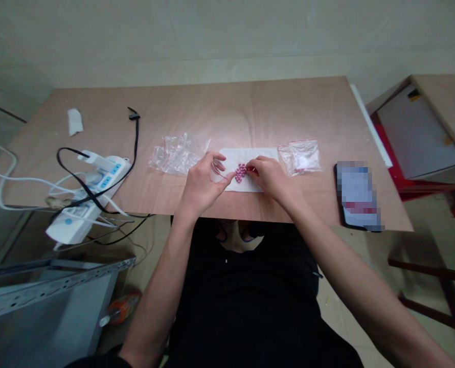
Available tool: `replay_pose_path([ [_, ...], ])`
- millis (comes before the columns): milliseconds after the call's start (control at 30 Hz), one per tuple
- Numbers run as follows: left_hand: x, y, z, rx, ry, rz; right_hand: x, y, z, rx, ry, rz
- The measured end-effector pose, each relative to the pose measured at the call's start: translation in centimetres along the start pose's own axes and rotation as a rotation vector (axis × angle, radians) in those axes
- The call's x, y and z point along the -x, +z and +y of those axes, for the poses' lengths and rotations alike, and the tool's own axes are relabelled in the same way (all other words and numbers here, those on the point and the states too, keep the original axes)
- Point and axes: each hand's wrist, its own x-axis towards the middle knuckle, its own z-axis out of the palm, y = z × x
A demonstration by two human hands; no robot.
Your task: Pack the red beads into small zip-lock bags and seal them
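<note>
Small round pink pellets [240, 173] lie in a loose cluster on a white sheet [246, 186] that looks like tissue. My left hand [204, 180] is at the cluster's left, thumb and fingers curved around a small clear zip bag [217, 171] with a red line along its mouth. The thumb tip comes close to the pellets. On the right side, my right hand [268, 175] has its fingertips pinched together at the cluster's edge. A pink pellet seems to be between them, mostly hidden by the fingers.
Empty clear zip bags [177, 153] lie in a heap on the left. Filled-looking bags [302, 156] with whitish contents lie on the right. A phone [356, 194] rests near the table's right front. A power strip [89, 199] with tangled cables overhangs the left front edge.
</note>
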Motion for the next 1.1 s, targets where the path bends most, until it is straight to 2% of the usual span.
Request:
replay_pose_path([
  [200,0.1,-0.1,-0.2,0.005,-0.021,-0.007,0.2,0.2,-0.4,0.071,0.084,0.006],
  [467,0.1,-0.2,-0.1,0.013,-0.040,-0.007,-0.4,-0.8,-2.1,0.177,0.208,-0.035],
  [700,0.2,-0.2,-0.3,0.010,-0.039,-0.001,-0.3,-1.2,-2.5,0.133,0.251,0.002],
  [800,0.4,0.0,-0.3,0.019,-0.031,0.004,-0.1,-2.5,-3.0,-0.043,0.157,0.106],
  [900,0.4,0.5,0.1,0.057,-0.013,-0.007,0.4,-4.5,-4.5,-0.189,-0.045,0.171],
  [1000,0.2,1.1,1.0,0.096,0.021,-0.004,1.0,-6.2,-6.0,-0.137,-0.218,0.131],
  [1100,0.0,1.5,1.9,0.108,0.049,-0.001,1.4,-7.1,-6.7,-0.019,-0.286,0.058],
])
